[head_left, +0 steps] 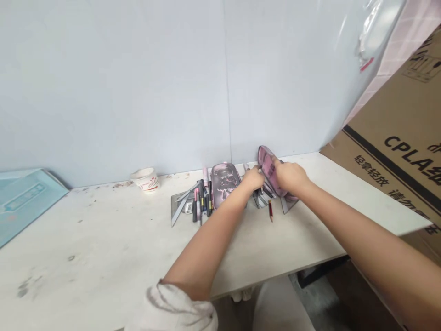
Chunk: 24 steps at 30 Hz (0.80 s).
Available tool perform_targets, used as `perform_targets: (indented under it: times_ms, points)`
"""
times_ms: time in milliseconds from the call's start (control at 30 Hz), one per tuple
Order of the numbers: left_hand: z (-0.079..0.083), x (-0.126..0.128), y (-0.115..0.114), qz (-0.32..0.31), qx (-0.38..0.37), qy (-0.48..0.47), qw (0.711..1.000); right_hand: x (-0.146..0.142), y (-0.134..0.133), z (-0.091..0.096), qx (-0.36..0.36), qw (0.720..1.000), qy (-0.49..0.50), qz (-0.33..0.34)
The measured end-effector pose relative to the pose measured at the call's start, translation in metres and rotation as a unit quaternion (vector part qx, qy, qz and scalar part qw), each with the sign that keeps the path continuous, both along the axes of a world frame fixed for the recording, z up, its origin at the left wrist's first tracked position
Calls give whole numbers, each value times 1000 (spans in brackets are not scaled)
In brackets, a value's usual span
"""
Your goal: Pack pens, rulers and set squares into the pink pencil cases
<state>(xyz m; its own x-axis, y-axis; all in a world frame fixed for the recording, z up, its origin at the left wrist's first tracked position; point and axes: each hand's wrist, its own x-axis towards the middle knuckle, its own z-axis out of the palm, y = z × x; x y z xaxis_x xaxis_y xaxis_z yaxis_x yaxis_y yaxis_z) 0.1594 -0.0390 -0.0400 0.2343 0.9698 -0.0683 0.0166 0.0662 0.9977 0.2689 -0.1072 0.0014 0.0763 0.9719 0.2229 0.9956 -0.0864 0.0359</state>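
My right hand (291, 177) grips a pink and dark pencil case (266, 160), which stands tilted up near the wall. Just left of it, my left hand (253, 178) has its fingers closed beside the case; what they hold is too small to make out. Under and around both hands lie grey rulers or set squares and pens, partly hidden by the hands and the case. A dark red pencil (270, 211) lies in front of them. To the left, a second pencil case (225, 181), dark with pink edges, lies closed, partly covered by my left forearm.
Several pens and markers (203, 202) and a grey ruler (181, 209) lie left of the dark case. Further left stands a paper cup (145, 179). A light blue folder or bag (27, 200) lies at the far left. A large cardboard box (386, 151) leans at the right.
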Motion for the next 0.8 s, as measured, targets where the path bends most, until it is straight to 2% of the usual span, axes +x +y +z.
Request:
perform_targets:
  times_ms: [100,267,333,400,467,500,600,667,733,800]
  points:
    - [4,-9,-5,-1,58,36,998,23,-9,18,34,999,-25,-33]
    - [16,-17,-15,-3,128,55,990,74,-49,73,180,978,8,-110]
    - [21,-15,-21,-4,134,47,990,93,-68,92,269,952,103,-100]
    - [28,-9,-28,-9,129,30,991,105,-81,99,327,922,200,-61]
    - [35,1,-38,-21,119,12,993,108,-85,94,327,893,307,-28]
    - [39,5,-44,-33,107,-3,994,105,-83,88,304,878,369,-19]
    - [49,15,-62,-102,4,-129,986,83,-71,64,172,827,535,4]
    - [55,15,-71,-126,-73,-245,959,63,-66,49,110,786,607,39]
    - [60,12,-76,-93,-111,-315,938,43,-66,35,80,728,676,80]
    - [64,7,-78,-15,-116,-334,935,23,-72,20,52,662,738,119]
